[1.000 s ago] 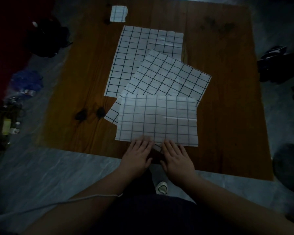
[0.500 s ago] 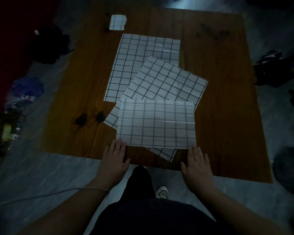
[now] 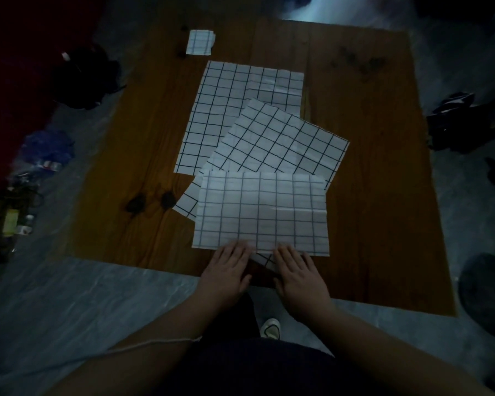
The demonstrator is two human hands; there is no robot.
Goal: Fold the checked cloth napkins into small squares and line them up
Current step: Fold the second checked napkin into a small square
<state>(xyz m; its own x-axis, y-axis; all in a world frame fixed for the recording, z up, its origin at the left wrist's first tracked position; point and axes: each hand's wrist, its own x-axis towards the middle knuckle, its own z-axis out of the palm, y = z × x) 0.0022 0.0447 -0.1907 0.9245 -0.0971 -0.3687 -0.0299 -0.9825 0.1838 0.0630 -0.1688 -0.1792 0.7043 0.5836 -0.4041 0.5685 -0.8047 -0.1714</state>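
A white checked napkin folded in half [image 3: 262,212] lies nearest me on the wooden table [image 3: 377,195]. My left hand [image 3: 226,270] and my right hand [image 3: 297,271] lie flat side by side, fingertips pressing its near edge at the middle. Under it a tilted open napkin [image 3: 283,141] overlaps a third open napkin [image 3: 226,110] farther back. One small folded square [image 3: 200,42] sits at the table's far left.
Two dark knots [image 3: 152,201] mark the wood left of the napkins. Dark bags [image 3: 83,78] and clutter [image 3: 26,195] lie on the floor to the left, more dark items [image 3: 463,124] to the right. A white cord [image 3: 126,348] hangs from my left wrist.
Half a second ago my hands were spread apart at the napkin's near corners; they have slid inward and now meet at the middle of its near edge.
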